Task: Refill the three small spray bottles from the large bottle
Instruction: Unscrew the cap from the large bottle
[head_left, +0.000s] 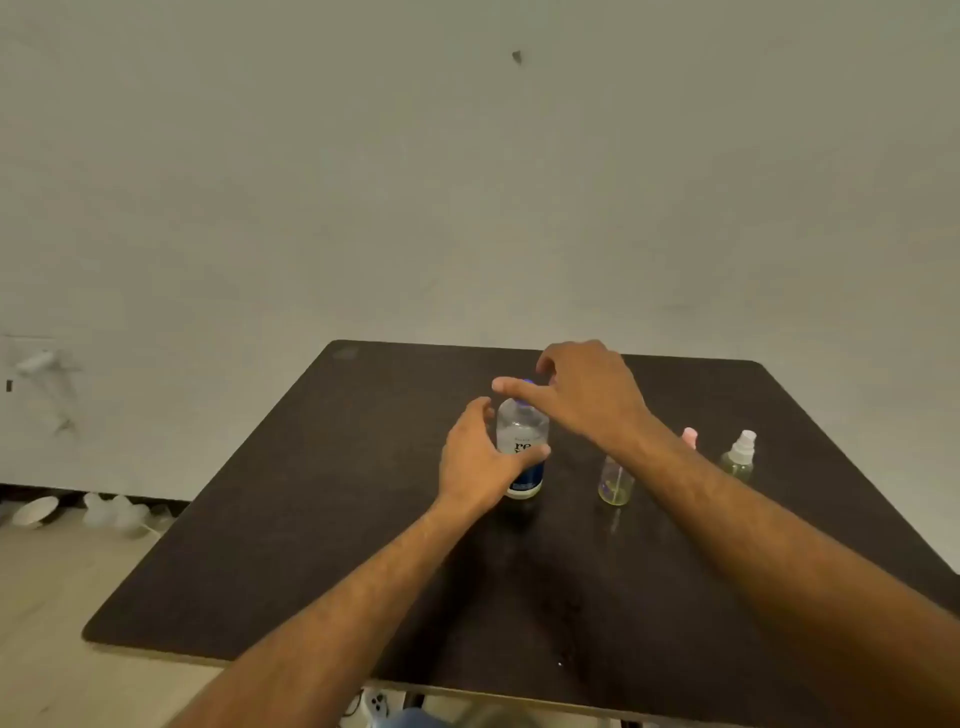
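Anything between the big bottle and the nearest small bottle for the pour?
Nothing on the table lies between them. The large bottle, held by the left hand, stands left of the nearest small bottle with bare table between. Only the right forearm crosses above the small bottle, hiding its top; the right hand is at the cap.

A plain room, probably domestic: a dark tabletop (322, 519) stands against a bare pale wall (467, 182), with a bowl (35, 510) and white plastic containers (117, 512) on the light floor (47, 597) along the skirting.
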